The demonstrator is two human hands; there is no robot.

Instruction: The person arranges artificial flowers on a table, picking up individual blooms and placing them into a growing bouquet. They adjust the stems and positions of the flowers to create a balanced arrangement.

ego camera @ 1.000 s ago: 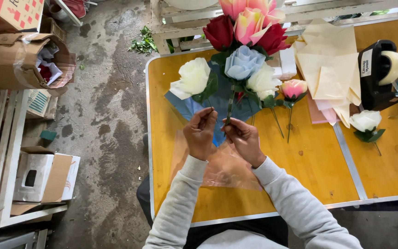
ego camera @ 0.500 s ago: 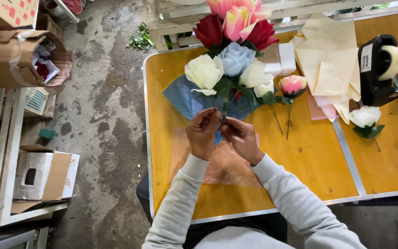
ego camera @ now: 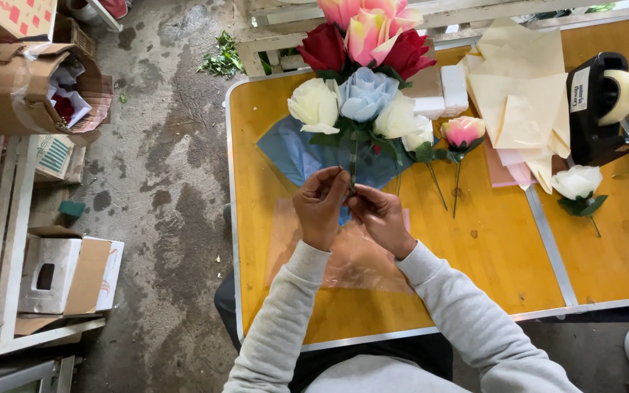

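A bouquet of artificial flowers (ego camera: 364, 94) with cream, pale blue, red and pink blooms stands above the orange table (ego camera: 475, 247), backed by blue wrapping paper (ego camera: 289, 149). My left hand (ego camera: 319, 206) and my right hand (ego camera: 380, 215) meet at the base of the green stems (ego camera: 354, 156), both pinching them where they gather. Under my hands lies a clear plastic sheet (ego camera: 351, 262).
Loose flowers lie to the right: a pink one (ego camera: 463, 132) and a white one (ego camera: 576, 182). Cream and pink paper sheets (ego camera: 518, 102) and a black tape dispenser (ego camera: 598, 105) sit at the right. Cardboard boxes (ego camera: 30, 87) stand on the concrete floor left.
The bouquet and my hands have stayed together at the stems; the view has shifted slightly, with the bouquet sitting a little lower and my fingers adjusting on the stems.
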